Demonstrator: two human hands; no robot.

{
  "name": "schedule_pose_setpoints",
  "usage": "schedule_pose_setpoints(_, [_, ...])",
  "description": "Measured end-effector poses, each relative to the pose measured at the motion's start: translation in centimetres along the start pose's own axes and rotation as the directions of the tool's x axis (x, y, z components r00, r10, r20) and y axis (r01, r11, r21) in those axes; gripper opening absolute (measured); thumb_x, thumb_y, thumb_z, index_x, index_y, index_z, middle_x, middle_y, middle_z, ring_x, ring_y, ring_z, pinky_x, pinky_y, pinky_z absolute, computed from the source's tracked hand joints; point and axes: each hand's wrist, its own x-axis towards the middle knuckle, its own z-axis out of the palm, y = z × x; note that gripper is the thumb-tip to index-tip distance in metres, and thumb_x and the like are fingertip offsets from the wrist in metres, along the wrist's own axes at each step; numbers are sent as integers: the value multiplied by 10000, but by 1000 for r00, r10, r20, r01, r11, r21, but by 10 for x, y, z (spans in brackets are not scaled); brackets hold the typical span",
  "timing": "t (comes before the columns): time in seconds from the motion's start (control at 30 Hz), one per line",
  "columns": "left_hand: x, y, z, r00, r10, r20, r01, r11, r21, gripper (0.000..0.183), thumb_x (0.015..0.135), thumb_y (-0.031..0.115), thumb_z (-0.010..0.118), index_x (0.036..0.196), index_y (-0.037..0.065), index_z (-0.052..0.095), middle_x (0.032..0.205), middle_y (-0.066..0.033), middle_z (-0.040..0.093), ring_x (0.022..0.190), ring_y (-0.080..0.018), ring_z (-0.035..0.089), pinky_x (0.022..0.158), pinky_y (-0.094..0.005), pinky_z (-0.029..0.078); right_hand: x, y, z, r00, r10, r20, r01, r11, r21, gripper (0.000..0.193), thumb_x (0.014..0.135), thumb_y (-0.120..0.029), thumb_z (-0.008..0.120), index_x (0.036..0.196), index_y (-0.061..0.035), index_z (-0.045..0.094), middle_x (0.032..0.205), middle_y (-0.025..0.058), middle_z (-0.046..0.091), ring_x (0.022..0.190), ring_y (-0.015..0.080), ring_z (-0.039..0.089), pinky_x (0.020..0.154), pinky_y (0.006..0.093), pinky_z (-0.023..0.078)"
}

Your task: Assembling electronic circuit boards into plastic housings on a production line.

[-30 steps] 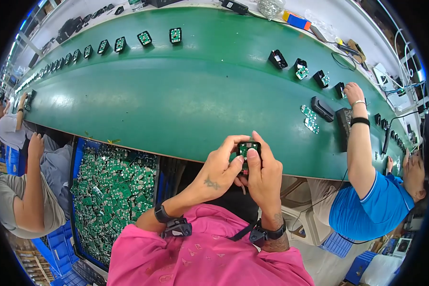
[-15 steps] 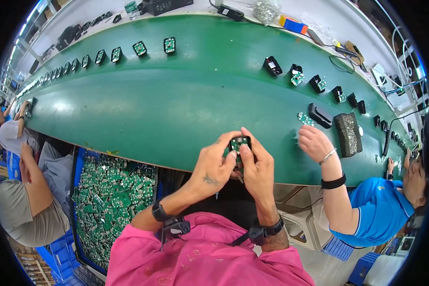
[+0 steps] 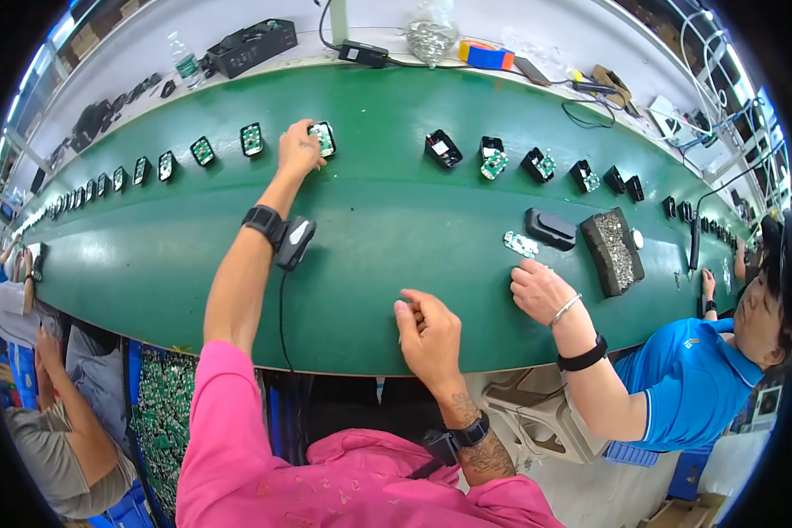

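My left hand [image 3: 300, 150] reaches out over the far part of the green table [image 3: 370, 238]. Its fingers are closed on the left edge of a small black housing with a green circuit board [image 3: 323, 139] in it, which rests on the table at the right end of a row. More such housings with boards [image 3: 252, 139] run off to the left. Near the front edge, my right hand [image 3: 431, 338] is loosely curled, with no object visible in it.
Black housings [image 3: 443, 150] with loose boards line the far right. A co-worker's hand [image 3: 541, 292] is by a loose board [image 3: 520, 244], a black case [image 3: 551, 229] and a dark block [image 3: 613, 253]. A bin of boards [image 3: 163, 422] stands lower left. A cable [image 3: 283, 326] hangs from my left wrist.
Both hands held a housing with a board close to my body. The left hand has carried it to the row's right end; the right hand has let go and stays near the edge.
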Motion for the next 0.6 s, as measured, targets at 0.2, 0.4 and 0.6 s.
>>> schedule_pose_setpoints(0.2, [-45, 67, 23, 942, 335, -21, -316, 906, 282, 637, 831, 350, 696, 1327, -6, 515, 1293, -251, 551, 1256, -397, 526, 1022, -480, 460, 8, -5, -1, 997, 82, 11, -82, 997, 3, 162, 928, -84, 661, 1020, 49, 677, 767, 122, 664, 600, 131, 619, 541, 280, 489])
schedule_pose_setpoints(0.4, [-71, 129, 99, 982, 100, 157, -160, 886, 436, 1085, 663, 518, 840, 1461, -29, 351, 1439, -234, 463, 1272, -375, 521, 1022, -522, 429, 70, 7, -42, 975, -12, -224, -119, 822, -558, 271, 931, -149, 644, 1122, 43, 637, 944, 224, 678, 847, 372, 671, 727, 452, 536])
schedule_pose_setpoints(0.6, [-64, 108, 106, 984, 143, 108, -171, 930, 324, 858, 670, 445, 824, 1314, -11, 486, 1137, -184, 674, 1120, -365, 605, 929, -515, 456, 82, 19, -56, 943, 276, -187, -312, 534, -786, 423, 943, -244, 622, 1266, 28, 589, 972, 222, 664, 871, 394, 672, 746, 483, 540])
